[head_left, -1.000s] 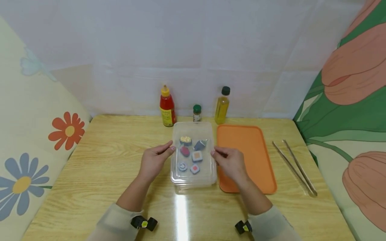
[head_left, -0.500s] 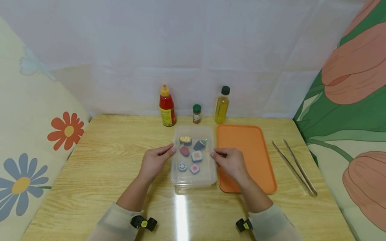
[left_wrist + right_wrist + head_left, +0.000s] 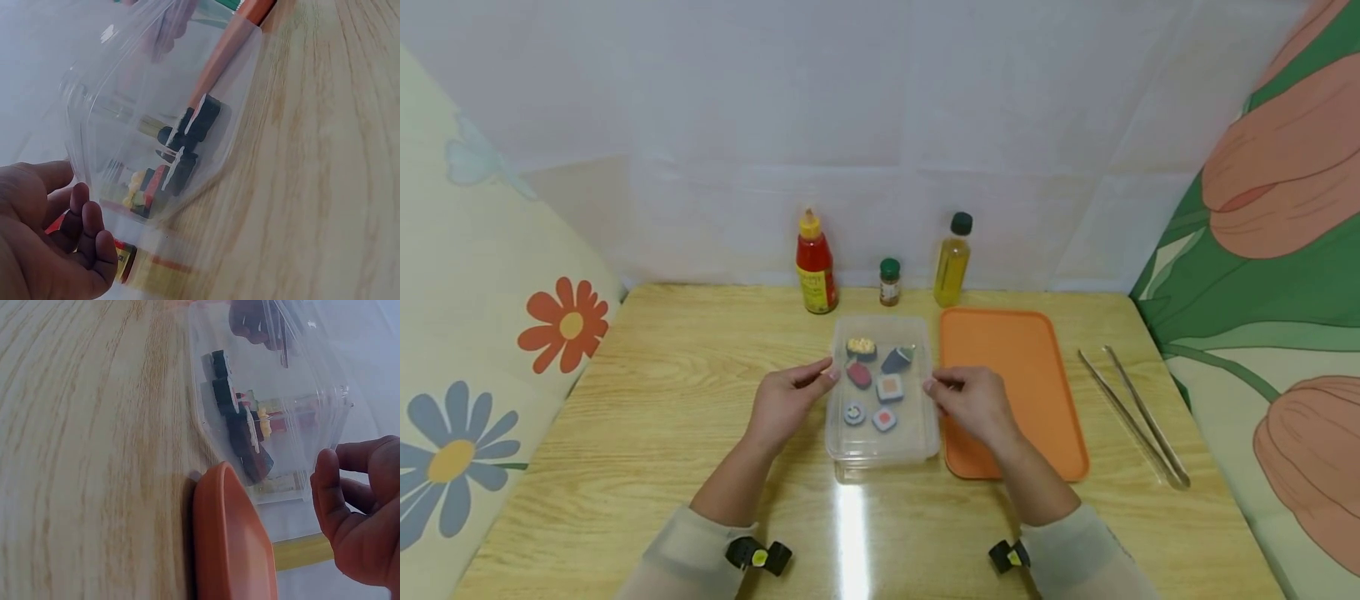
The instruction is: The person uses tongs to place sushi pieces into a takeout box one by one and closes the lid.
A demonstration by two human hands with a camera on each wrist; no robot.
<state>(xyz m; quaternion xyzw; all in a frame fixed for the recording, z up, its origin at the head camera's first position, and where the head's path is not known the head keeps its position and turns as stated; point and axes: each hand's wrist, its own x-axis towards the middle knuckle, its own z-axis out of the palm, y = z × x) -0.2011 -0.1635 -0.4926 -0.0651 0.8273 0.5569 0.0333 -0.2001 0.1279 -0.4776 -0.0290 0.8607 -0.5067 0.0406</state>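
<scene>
A clear plastic box [image 3: 880, 464] stands mid-table under a see-through lid [image 3: 886, 329]. Through the lid show several sushi pieces, among them a yellow-topped one [image 3: 861, 348], a dark cone [image 3: 897, 360] and a square roll [image 3: 890, 387]. My left hand [image 3: 781, 408] pinches the lid's left edge between thumb and forefinger. On the opposite edge, my right hand [image 3: 977, 404] pinches it the same way. Both wrist views show fingertips right at the upper rim, with the sushi lying low inside the box wall [image 3: 244, 81].
An orange tray [image 3: 1015, 350] lies right of the box, partly under my right forearm. Metal tongs [image 3: 1135, 417] rest farther right. Along the back stand a red sauce bottle [image 3: 816, 271], a small green-capped jar [image 3: 890, 283] and an oil bottle [image 3: 952, 267].
The lid's far edge has come down and toward me, uncovering the foot of the small jar. Both hands have barely shifted and keep their hold on the side edges.
</scene>
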